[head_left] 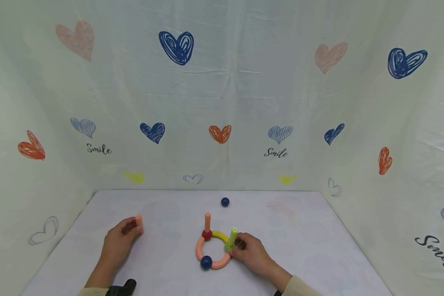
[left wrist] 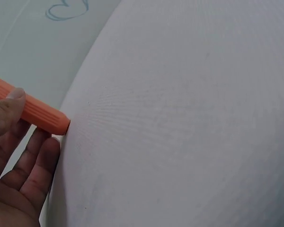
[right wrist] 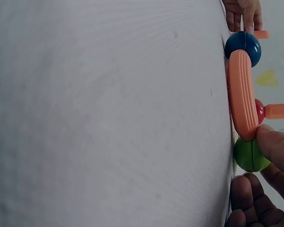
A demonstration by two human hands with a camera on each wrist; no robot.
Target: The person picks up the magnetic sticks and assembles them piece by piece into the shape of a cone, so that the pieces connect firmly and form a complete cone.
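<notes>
A ring of magnetic balls and curved rods lies mid-table. It has a red ball, a blue ball, a green ball, a yellow curved rod and orange curved rods. An orange straight rod stands up from the red ball, and a yellow-green rod rises from the green one. At the ring's right side, my right hand pinches the green ball. Off to the left, my left hand grips another orange straight rod between thumb and fingers, its lower end at the tabletop.
Beyond the ring, a loose dark blue ball lies near the back of the white table. A pale curtain printed with hearts surrounds the table at the back and sides.
</notes>
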